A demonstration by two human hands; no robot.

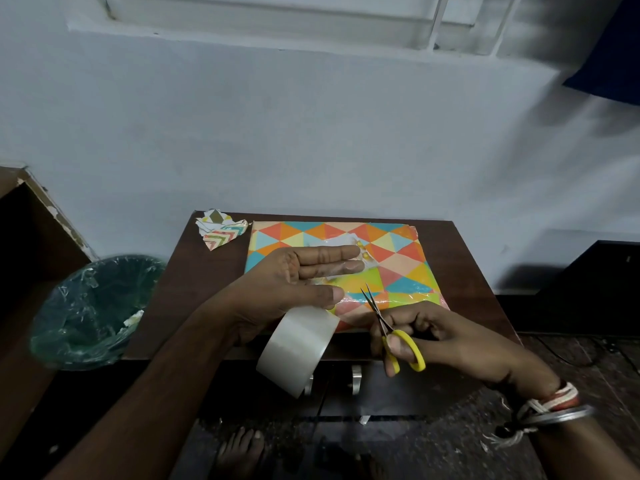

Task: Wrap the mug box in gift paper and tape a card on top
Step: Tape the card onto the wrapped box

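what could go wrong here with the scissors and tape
1. The scissors in the right hand have open blades pointing toward the left hand thumb, so a quick snip could nick it.
2. The tape roll hangs off the table edge by its strip; once cut it may drop to the floor.
3. The left fingers cover the card on the wrapped box; lifting them may shift it before the tape holds.

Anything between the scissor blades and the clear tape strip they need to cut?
Nothing visible. The yellow-handled scissors in the right hand point at the stretch of tape between the left hand and the hanging clear tape roll, above the triangle-patterned wrapped box.
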